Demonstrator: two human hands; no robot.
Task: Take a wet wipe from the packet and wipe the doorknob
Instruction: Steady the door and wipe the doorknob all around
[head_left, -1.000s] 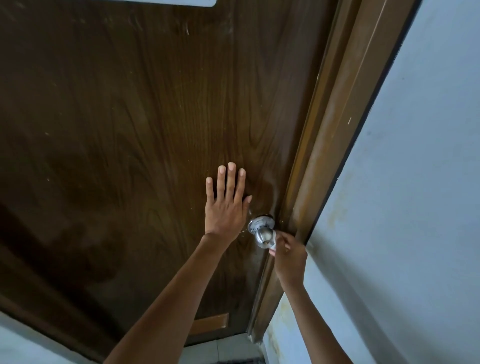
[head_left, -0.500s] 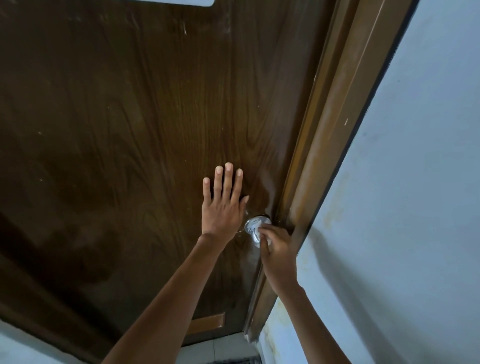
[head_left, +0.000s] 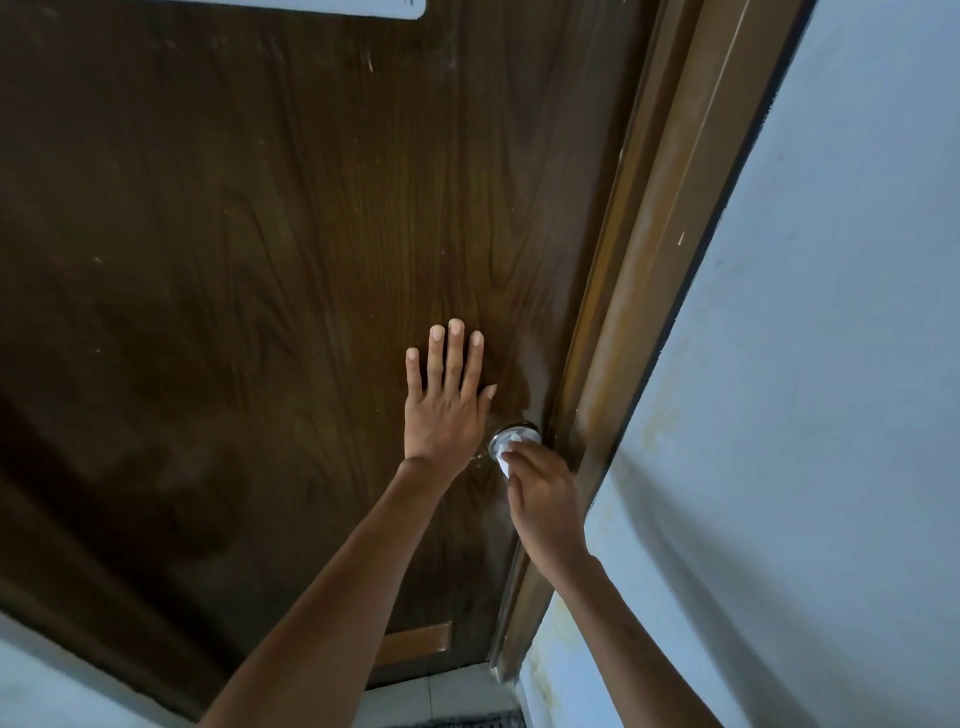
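Observation:
A round silver doorknob (head_left: 511, 435) sits near the right edge of a dark brown wooden door (head_left: 260, 260). My right hand (head_left: 543, 499) covers the knob's lower part and is closed on a white wet wipe (head_left: 505, 457), pressing it against the metal; only a small bit of the wipe shows past my fingers. My left hand (head_left: 447, 400) lies flat on the door just left of the knob, fingers straight and slightly apart, holding nothing. The wipe packet is not in view.
A lighter brown door frame (head_left: 665, 249) runs along the door's right side, with a pale blue wall (head_left: 831, 415) beyond it. A white sign edge (head_left: 332, 6) shows at the door's top. Light floor tiles (head_left: 431, 696) appear at the bottom.
My right hand has moved from the knob's right side up and over its front, covering most of it with the wipe. My left hand stays flat on the door.

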